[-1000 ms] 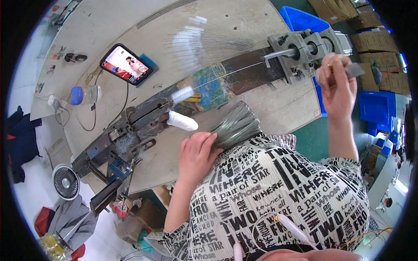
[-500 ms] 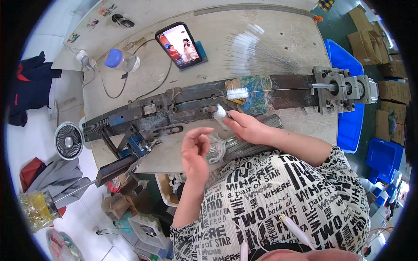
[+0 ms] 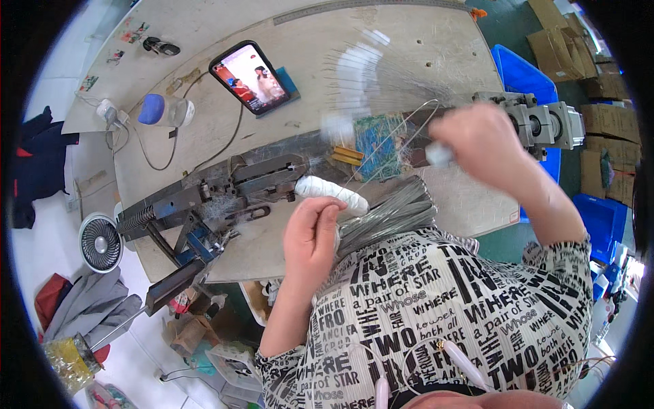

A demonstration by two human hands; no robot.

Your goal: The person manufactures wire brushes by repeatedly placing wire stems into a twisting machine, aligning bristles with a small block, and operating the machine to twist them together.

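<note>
My left hand (image 3: 310, 235) rests at the near edge of the workbench, fingers curled around the end of a bundle of thin grey wires (image 3: 388, 213) that lies across the bench edge. A white wrapped roll (image 3: 332, 191) lies just above that hand. My right hand (image 3: 480, 146) is raised and blurred, pinching a single thin wire (image 3: 402, 133) and a small white piece, over the dark metal machine (image 3: 245, 187). The wire arcs left above a blue-green patterned pad (image 3: 373, 143).
A phone (image 3: 251, 77) with a lit screen leans at the back of the bench, a blue-capped jar (image 3: 163, 110) and cable to its left. A metal chuck (image 3: 541, 125) sits at right. A small fan (image 3: 100, 242), blue bins (image 3: 528, 75) and cardboard boxes (image 3: 579, 48) surround the bench.
My right hand has swung from beside the left hand out to the right, drawing a wire with it. My left hand stays by the wire bundle. The view shifted slightly.
</note>
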